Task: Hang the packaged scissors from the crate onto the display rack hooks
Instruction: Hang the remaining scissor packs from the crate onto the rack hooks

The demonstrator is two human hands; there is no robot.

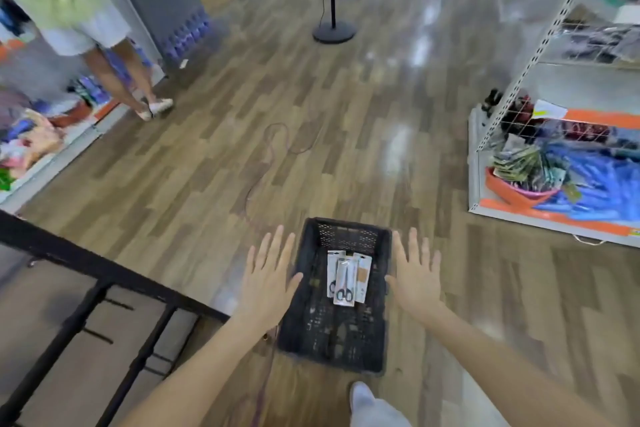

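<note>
Below, both hands (341, 279) spread flat beside a perforated black plastic crate (346, 340) holding carded scissors (344, 282).

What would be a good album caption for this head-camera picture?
Two open hands, left hand and right hand, flank a black crate holding packaged scissors.

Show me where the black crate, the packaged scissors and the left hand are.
black crate (349, 350), head view, on its bare mesh floor.
packaged scissors (344, 282), head view, on the top pack's card.
left hand (266, 277), head view, on its back.
</note>
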